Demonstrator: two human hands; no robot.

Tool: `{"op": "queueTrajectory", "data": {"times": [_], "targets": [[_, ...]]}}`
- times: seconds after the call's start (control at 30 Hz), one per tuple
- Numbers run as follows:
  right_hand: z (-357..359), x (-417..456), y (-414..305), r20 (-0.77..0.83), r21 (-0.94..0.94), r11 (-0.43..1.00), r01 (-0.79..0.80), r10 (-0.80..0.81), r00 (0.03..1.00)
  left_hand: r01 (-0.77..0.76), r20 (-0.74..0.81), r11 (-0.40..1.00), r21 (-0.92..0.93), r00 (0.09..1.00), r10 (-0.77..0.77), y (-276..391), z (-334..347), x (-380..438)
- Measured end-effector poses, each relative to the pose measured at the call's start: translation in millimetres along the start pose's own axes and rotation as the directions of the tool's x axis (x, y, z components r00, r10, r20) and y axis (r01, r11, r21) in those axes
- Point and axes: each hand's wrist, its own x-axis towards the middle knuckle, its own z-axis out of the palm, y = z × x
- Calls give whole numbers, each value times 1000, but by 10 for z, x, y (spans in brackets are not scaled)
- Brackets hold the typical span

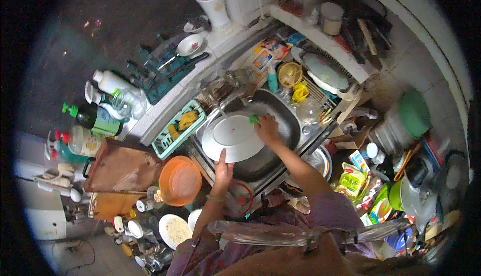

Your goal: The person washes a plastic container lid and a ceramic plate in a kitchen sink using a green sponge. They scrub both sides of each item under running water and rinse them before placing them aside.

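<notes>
A large white plate (240,150) with a small mark at its centre is held tilted over a stainless steel sink (289,125). Its near rim is gripped by my left hand (223,170), the fingers mostly hidden behind it. A green scouring pad (254,119) is pinched in my right hand (268,130) against the plate's right rim. Beyond the plate stands a faucet (240,84), and whether water runs is hard to tell. To the left of the sink lies a mint-green plastic basket (159,146) with yellow sponges (188,120) in it.
An orange plastic basin (180,180) sits beside the sink's left edge, near a brown tray (120,167). Several bottles (99,120) line the left ledge. Right of the sink stand a glass bowl (309,110) and a dish rack (321,95). Food packets (353,178) crowd the right side.
</notes>
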Motion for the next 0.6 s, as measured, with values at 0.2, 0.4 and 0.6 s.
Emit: {"op": "queueTrajectory", "data": {"times": [0.2, 0.4, 0.6], "targets": [[-520, -899, -598, 11, 156, 935, 319, -324, 946, 92, -138, 994, 51, 987, -84, -232, 210, -117], [-295, -463, 169, -129, 193, 969, 156, -133, 983, 6, -160, 998, 64, 987, 4, -53, 326, -259], [366, 563, 751, 321, 347, 929, -128, 11, 947, 78, 45, 967, 242, 995, -92, 65, 128, -248]]}}
